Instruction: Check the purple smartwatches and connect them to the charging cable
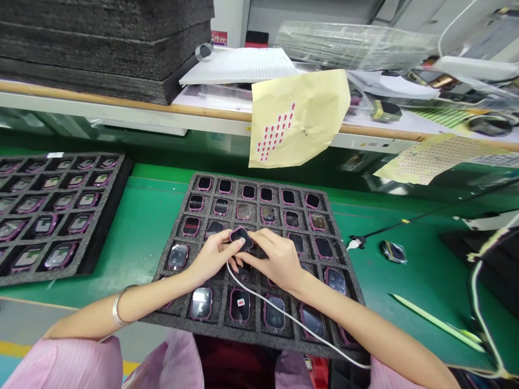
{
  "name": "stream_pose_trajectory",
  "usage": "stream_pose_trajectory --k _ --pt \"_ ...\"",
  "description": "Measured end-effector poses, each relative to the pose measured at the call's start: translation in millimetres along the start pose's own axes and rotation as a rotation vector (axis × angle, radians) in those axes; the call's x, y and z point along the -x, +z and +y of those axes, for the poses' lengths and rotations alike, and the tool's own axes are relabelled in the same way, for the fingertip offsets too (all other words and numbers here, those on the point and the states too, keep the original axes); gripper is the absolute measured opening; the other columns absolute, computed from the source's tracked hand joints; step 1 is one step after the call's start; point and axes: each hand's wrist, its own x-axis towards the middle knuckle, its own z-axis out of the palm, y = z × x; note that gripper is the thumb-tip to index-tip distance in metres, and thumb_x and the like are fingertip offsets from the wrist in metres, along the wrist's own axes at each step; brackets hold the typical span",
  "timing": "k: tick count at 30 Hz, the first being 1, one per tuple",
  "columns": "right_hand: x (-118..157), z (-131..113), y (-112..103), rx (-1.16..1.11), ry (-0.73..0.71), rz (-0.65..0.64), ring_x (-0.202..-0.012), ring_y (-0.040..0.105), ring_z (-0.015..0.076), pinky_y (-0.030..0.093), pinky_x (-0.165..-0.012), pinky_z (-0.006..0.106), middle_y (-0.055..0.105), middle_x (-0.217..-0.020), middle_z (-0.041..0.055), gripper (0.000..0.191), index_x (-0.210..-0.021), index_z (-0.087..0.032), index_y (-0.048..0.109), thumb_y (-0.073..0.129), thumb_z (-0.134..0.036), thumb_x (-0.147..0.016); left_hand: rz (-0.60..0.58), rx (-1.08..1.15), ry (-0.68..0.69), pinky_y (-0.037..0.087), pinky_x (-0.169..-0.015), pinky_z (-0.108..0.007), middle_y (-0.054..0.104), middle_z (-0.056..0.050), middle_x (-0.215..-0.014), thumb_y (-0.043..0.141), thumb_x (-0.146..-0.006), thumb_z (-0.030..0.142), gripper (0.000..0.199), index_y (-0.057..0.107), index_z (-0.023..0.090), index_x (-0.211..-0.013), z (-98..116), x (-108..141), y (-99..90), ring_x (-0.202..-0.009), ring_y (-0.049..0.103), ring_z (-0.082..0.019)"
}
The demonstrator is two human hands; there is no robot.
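Watch (242,234) | above tray (353,281), between side edges | left hand (221,249) and right hand (280,260) grasp it | likely light, slick; hold rim

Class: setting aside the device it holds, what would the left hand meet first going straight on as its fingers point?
Probably the right hand, which lies just beyond the purple-edged device that the left hand holds; this single view leaves exact depth unclear.
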Motion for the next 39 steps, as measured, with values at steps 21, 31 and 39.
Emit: stream_pose_trajectory --k 21,31,39 --pt "-8 16 -11 -0.208 -0.031 -0.215 -0.082 0.06 0.0207 0.051 -0.075 0.035 0.063 -0.091 0.0064 0.033 -0.105 -0.019 0.056 0.069 -0.036 -0.08 -0.112 0.125 -0.142 0.049 -0.085 -0.032 0.065 -0.009 -0.111 0.08 -0.062 0.013 0.054 0.055 0.02 -0.109 -3 0 -6.0 -0.097 0.064 -0.019" --pt "-13 21 -27 -0.173 -0.088 -0.458 -0.09 0.06 0.023 0.05 -0.081 0.04 0.063 -0.098 0.0064 0.044 -0.123 -0.021 0.05 0.065 -0.034 -0.084 -0.126 0.111 -0.146 0.05 -0.082 -0.031 0.068 -0.009 -0.102 0.075 -0.068 0.011 0.05 0.056 0.018 -0.114 -8 2 -6.9 -0.09 0.067 -0.018" --pt "-11 11 -19 -0.19 -0.01 -0.31 -0.095 0.059 0.022 0.049 -0.084 0.037 0.061 -0.103 0.0077 0.032 -0.108 -0.019 0.053 0.067 -0.031 -0.081 -0.112 0.1 -0.087 0.048 -0.085 -0.029 0.07 -0.01 -0.103 0.074 -0.071 0.016 0.039 0.059 0.016 -0.107 -9 -1 -7.7 -0.096 0.065 -0.019"
